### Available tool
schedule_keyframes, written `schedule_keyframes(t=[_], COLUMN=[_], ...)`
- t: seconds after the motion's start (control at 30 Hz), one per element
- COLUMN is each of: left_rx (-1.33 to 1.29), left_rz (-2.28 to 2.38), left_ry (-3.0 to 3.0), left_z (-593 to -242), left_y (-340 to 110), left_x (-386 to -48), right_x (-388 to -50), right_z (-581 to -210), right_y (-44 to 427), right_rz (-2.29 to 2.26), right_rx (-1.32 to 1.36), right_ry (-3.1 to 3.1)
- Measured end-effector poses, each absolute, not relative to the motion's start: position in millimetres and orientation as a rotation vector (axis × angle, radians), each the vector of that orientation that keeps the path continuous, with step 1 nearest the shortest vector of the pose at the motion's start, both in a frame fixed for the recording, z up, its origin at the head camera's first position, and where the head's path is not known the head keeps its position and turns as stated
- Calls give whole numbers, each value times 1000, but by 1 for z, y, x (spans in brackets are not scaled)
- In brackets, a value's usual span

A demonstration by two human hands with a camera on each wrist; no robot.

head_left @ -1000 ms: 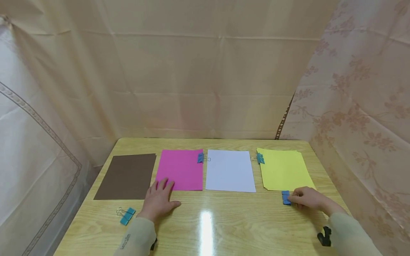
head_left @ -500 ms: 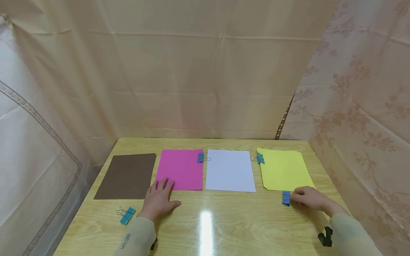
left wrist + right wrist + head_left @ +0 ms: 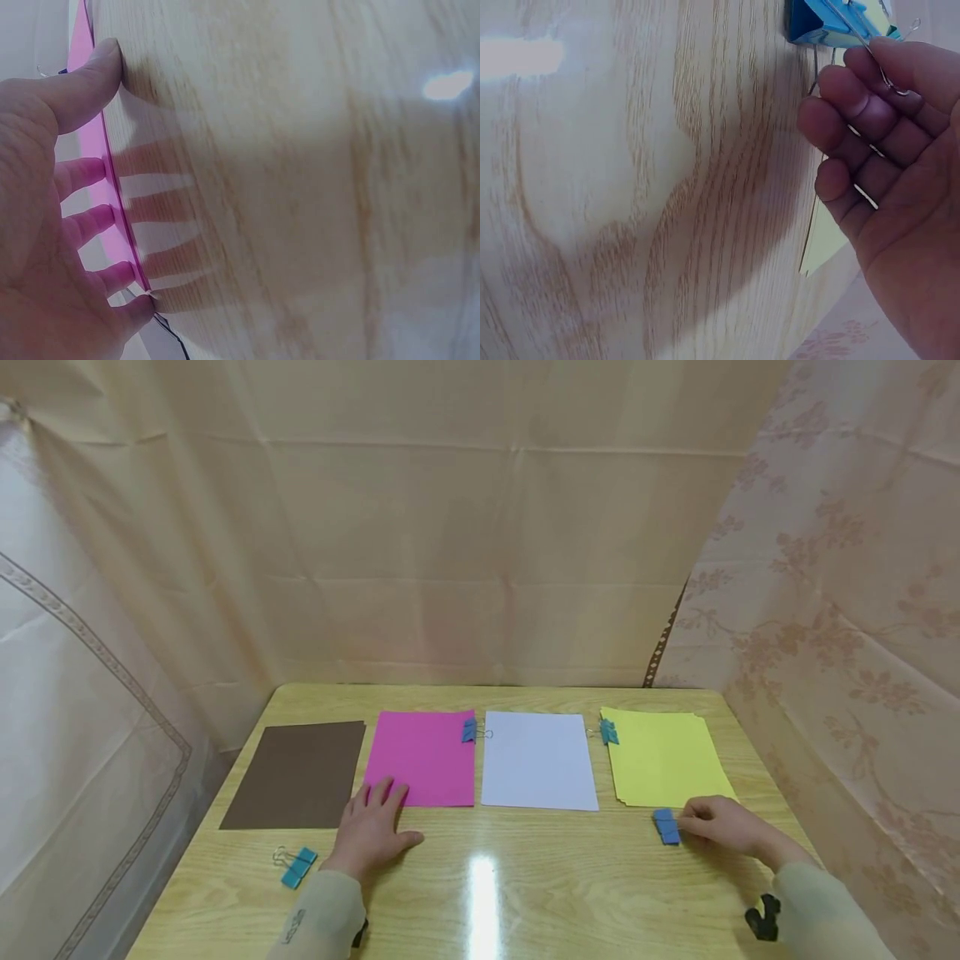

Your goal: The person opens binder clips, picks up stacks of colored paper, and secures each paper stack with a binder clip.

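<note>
My right hand point(image 3: 723, 824) pinches a blue binder clip point(image 3: 666, 827) by its wire handle, just in front of the yellow paper stack point(image 3: 667, 760). The right wrist view shows thumb and finger of that hand point(image 3: 907, 127) on the wire, with the blue clip point(image 3: 829, 26) beyond them. My left hand point(image 3: 371, 831) lies with spread fingers on the front left corner of the pink paper point(image 3: 423, 756); in the left wrist view the fingertips of the hand point(image 3: 67, 202) rest on the pink sheet point(image 3: 116, 225) near its edge.
Brown paper point(image 3: 296, 777) lies far left and white paper point(image 3: 538, 760) in the middle. A teal clip point(image 3: 299, 867) lies front left on the wooden table point(image 3: 555, 902). One clip point(image 3: 469, 729) grips the pink paper, another point(image 3: 609, 732) the yellow stack.
The blue clip in my right hand has turned and tilted, its body shifting slightly to the left and towards the front. My left hand has stayed in place.
</note>
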State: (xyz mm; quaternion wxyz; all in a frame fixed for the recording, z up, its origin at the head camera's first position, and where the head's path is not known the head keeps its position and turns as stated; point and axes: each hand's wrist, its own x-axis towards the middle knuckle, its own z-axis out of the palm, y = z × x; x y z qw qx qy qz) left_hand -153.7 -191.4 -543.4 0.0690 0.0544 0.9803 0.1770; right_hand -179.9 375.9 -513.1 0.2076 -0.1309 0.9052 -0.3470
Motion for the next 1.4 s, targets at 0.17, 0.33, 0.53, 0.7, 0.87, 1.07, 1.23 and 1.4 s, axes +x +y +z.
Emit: schedule_keyframes(t=[0.17, 0.33, 0.53, 0.7, 0.87, 1.07, 1.23, 1.4], left_rx=[170, 165, 163, 182, 185, 175, 175, 178], left_rz=[530, 530, 544, 554, 551, 557, 551, 544], left_ry=[2956, 2953, 2951, 2961, 2961, 2955, 2953, 2958], left_z=[-544, -544, -542, -540, -539, -537, -536, -535], left_y=[-192, -192, -191, -191, -190, -190, -190, -190], left_x=[-154, -153, -153, -153, -152, -151, -151, -151], right_x=[-179, -180, -177, -174, -169, -165, -163, -160], right_z=[-514, -517, -518, -523, -529, -535, -540, -543], right_y=[376, 380, 381, 381, 381, 379, 380, 379], right_rz=[-989, -965, -951, -953, -1002, -1068, -1081, -1094], right_rx=[-423, -444, -367, -324, -289, -276, -239, -217], right_ry=[2555, 2622, 2688, 2754, 2792, 2838, 2844, 2859])
